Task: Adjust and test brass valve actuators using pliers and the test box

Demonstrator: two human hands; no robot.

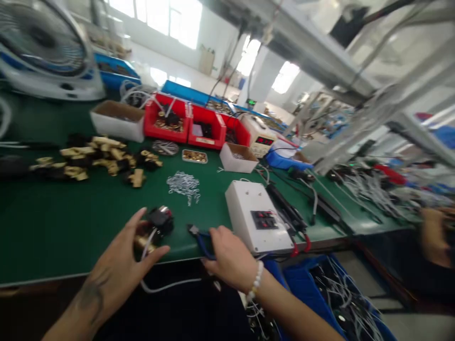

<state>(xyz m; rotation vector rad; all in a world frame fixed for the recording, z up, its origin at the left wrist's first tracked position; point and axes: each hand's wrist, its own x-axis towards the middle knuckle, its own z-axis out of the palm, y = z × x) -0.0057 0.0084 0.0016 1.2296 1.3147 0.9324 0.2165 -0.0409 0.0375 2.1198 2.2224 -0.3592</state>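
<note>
My left hand [122, 253] curves round a black-and-brass part [159, 220] above the front edge of the green bench, thumb on the near side. A white cable [170, 285] runs from this part and hangs below the edge. My right hand [229, 255], with a beaded bracelet at the wrist, is closed on blue-handled pliers [202, 241]. Their metal jaws point left, toward the part but apart from it. A heap of small silvery hooks or clips [184, 184] lies on the bench beyond both hands.
Brass-and-black parts [110, 154] are piled at left, near a fan [46, 47]. Red bins [206, 141] and white boxes [239, 163] line the back. A white switch box [245, 199] stands right of my right hand. Blue crates [302, 279] of cabled parts sit below; another person's hand [435, 237] shows at far right.
</note>
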